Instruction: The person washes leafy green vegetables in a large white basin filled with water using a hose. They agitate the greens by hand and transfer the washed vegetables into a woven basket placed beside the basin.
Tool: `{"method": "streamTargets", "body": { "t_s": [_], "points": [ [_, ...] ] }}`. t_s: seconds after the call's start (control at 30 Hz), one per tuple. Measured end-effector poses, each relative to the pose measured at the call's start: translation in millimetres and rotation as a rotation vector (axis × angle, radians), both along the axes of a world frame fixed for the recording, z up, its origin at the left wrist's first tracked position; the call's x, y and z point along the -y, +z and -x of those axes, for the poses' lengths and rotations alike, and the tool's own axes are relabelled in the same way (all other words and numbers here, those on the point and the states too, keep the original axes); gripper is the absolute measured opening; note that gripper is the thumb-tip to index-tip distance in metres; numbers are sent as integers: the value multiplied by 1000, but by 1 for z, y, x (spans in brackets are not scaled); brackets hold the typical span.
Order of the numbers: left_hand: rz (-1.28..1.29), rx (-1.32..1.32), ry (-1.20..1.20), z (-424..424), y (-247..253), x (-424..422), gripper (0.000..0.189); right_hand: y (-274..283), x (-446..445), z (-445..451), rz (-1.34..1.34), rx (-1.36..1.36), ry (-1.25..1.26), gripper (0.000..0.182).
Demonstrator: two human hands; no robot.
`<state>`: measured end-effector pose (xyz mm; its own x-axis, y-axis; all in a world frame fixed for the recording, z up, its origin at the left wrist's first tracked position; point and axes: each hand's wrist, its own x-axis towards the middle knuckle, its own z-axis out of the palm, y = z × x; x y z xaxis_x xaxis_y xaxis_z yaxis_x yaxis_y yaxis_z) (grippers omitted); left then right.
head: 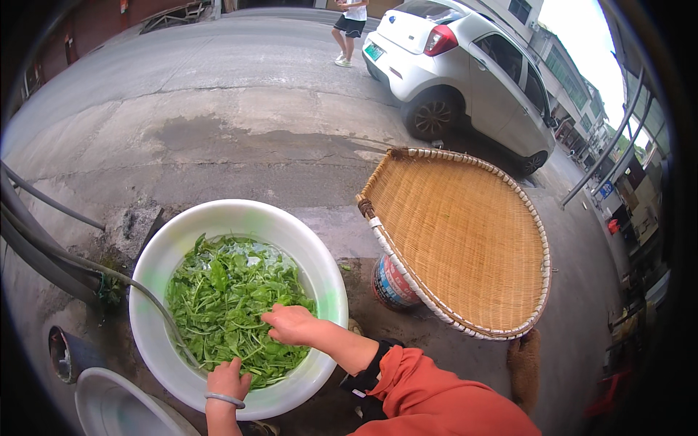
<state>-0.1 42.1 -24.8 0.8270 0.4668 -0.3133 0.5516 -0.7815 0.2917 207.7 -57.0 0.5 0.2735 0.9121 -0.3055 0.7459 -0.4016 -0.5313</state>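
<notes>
A large white plastic basin (322, 245) stands before me, holding water and a thick mass of leafy greens (234, 305). My right hand (292, 325) is at the right side of the greens, palm down, its fingertips partly hidden by the leaves. At the basin's near edge, my left hand (228, 379) touches the greens, with a grey bangle (224, 400) at the wrist. Whether either hand grips any leaves cannot be made out. A hose (147, 294) runs over the left rim and its end dips into the basin.
To the right, a woven bamboo winnowing basket (463, 240) rests on a printed bucket (393, 283). A brown shaggy thing (523, 370) is partly under it. Another white basin (117, 406) sits at lower left, near a dark pipe (71, 354). Beyond are a white car (463, 71) and a person (349, 27).
</notes>
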Motion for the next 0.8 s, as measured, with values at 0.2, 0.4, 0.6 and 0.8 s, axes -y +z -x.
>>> {"method": "streamTargets", "body": {
  "t_s": [0.2, 0.4, 0.6, 0.8],
  "points": [
    [15, -37, 22, 3, 5, 2, 36, -1, -3, 3, 60, 7, 37, 28],
    [-24, 29, 8, 6, 6, 3, 32, -7, -4, 6, 55, 29, 54, 30],
    [-30, 0, 0, 4, 7, 2, 31, -7, -4, 5, 67, 35, 56, 30],
    [-37, 31, 1, 6, 3, 2, 29, -9, -4, 4, 75, 48, 57, 30]
  ]
}}
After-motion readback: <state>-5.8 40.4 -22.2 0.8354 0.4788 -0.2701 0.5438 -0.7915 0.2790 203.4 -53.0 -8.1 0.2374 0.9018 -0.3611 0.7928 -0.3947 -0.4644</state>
